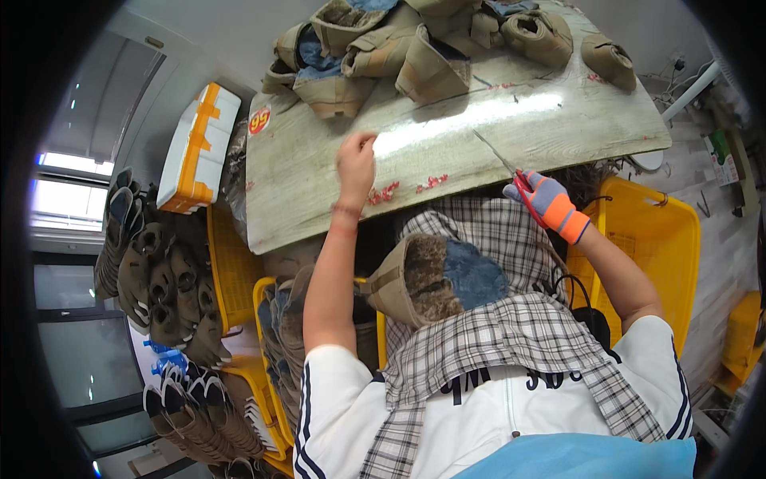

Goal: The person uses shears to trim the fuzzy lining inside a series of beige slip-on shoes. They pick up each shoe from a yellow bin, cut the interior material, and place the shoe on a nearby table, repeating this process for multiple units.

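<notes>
Pale blue material (590, 459) lies nearest the camera, over a white shirt (479, 415) and a plaid apron (511, 323) that spreads across the lap. On the apron rests a tan boot upper (435, 279), its opening showing brown fleece and blue lining; it sits below the near edge of the bench (311, 176), apart from both hands. The right grip (550, 206), in a grey and orange glove, is clamped on the red handles of a pair of scissors (511, 166), whose blades point up and left over the bench. The left grip (357, 164), bare, has its fingers curled above the bench top; I cannot tell whether they pinch anything. A heap of similar uppers (379, 56) crowds the far side of the bench, with a single rolled piece (608, 62) near the right corner. A yellow basket (666, 239) stands just beside the right forearm. On the left, the other forearm partly covers packed pieces (283, 327), while more yellow baskets (231, 271), piled shoes (163, 279) and a white box with orange tape (199, 148) take up the space beside the bench.
</notes>
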Demonstrator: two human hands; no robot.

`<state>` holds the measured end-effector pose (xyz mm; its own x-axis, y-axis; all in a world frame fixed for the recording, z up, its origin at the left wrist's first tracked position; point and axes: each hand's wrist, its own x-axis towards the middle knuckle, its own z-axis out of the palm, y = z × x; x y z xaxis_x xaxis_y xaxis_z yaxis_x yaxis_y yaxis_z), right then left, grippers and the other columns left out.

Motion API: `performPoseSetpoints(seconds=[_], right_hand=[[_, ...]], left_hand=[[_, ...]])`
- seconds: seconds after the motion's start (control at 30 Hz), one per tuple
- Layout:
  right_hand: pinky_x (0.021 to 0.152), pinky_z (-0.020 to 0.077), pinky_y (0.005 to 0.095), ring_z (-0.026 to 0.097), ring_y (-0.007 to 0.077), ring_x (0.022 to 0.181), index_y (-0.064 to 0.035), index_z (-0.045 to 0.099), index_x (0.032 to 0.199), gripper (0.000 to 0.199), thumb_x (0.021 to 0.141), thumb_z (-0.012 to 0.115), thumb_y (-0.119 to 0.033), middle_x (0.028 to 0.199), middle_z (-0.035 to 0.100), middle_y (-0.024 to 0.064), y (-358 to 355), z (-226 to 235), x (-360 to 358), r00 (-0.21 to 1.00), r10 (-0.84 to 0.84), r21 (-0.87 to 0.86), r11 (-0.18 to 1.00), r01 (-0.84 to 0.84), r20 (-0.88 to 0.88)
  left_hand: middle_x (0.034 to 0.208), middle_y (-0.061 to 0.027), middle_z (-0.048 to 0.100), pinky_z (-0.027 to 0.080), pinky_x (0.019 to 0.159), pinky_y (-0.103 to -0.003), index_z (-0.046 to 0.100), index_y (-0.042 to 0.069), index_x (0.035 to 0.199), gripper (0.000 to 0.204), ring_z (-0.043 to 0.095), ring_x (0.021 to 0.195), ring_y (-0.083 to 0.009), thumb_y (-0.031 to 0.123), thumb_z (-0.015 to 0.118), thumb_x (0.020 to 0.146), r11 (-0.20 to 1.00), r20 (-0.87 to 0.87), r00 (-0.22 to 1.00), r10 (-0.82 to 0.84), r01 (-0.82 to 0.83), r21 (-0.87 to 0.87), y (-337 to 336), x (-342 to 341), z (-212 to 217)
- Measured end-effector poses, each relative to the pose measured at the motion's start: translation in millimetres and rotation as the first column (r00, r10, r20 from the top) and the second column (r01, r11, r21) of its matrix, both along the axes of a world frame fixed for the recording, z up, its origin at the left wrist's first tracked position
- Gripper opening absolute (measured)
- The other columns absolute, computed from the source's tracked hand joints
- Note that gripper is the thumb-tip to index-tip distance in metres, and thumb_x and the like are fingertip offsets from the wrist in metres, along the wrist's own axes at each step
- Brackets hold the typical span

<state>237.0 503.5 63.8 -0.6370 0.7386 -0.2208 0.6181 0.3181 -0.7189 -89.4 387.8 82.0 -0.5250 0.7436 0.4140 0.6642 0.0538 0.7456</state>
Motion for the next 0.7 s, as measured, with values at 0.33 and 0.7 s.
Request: performPoseSetpoints(seconds=[0.33,0.7], right_hand=[[0.058,0.0456,0.0267,0.061,0.0174,0.069,0.0009,0.059,0.093,0.028,0.082,0.063,-0.025,0.079,0.065,0.0114,17.9,-42.1,28.5,0.978,-0.116,0.037,0.992,0.125,-0.173],[0.067,0.0461,0.0339,0.060,0.0339,0.078,0.0000,0.058,0.101,0.046,0.081,0.061,-0.041,0.083,0.062,0.0202,23.1,-13.9,15.7,0.981,-0.149,0.054,0.986,0.156,-0.124]], left_hand=[[0.138,-0.0325,0.012,0.025,0.101,-0.059,0.040,-0.003,0.105,0.030,0.013,0.131,-0.0419,0.021,0.051,0.090,0.938,0.938,-0.071,-0.338,0.057,0.342,106.2,-15.0,-29.1],[0.119,-0.0223,0.039,0.029,0.098,-0.061,0.042,0.001,0.113,0.035,0.038,0.111,-0.0379,0.017,0.057,0.086,0.962,0.963,-0.081,-0.255,0.082,0.262,137.2,48.6,-7.9]])
